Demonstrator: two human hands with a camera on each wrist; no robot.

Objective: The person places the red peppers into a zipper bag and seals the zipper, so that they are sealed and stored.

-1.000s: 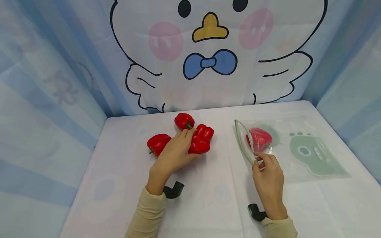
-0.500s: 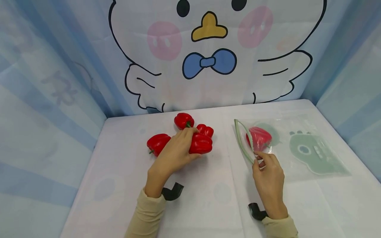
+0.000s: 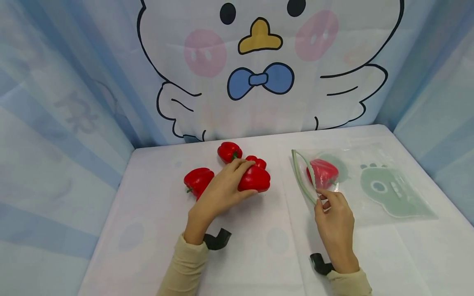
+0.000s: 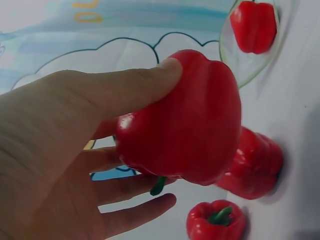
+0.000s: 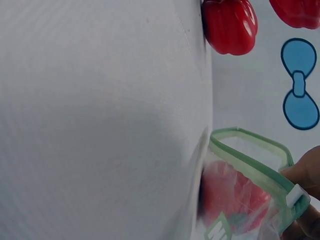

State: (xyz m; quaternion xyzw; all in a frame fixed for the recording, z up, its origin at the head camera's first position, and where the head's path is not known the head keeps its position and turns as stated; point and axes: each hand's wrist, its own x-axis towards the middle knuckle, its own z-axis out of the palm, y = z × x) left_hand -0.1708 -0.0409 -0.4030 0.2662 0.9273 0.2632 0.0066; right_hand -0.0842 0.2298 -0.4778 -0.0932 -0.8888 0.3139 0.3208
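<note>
My left hand (image 3: 218,189) grips a red bell pepper (image 3: 255,179) between thumb and fingers. In the left wrist view, the held pepper (image 4: 190,120) hangs with its green stem pointing down-left, apart from the peppers behind. The right hand (image 3: 335,222) pinches the green-edged mouth of a clear zip bag (image 3: 300,181), holding it spread apart. One red pepper (image 3: 323,172) lies inside the bag. A white slider (image 5: 296,196) sits on the bag's green zip edge, right by the right fingers.
Around the left hand lie loose red peppers: one at the left (image 3: 198,181), one at the back (image 3: 229,152), and another (image 3: 257,162) partly hidden behind the held one. The bag bears a green monster print (image 3: 392,193). A printed curtain (image 3: 259,115) closes off the back.
The left hand has shifted slightly right with the pepper, which now covers more of the one behind it. My right hand and the bag have stayed in place.
</note>
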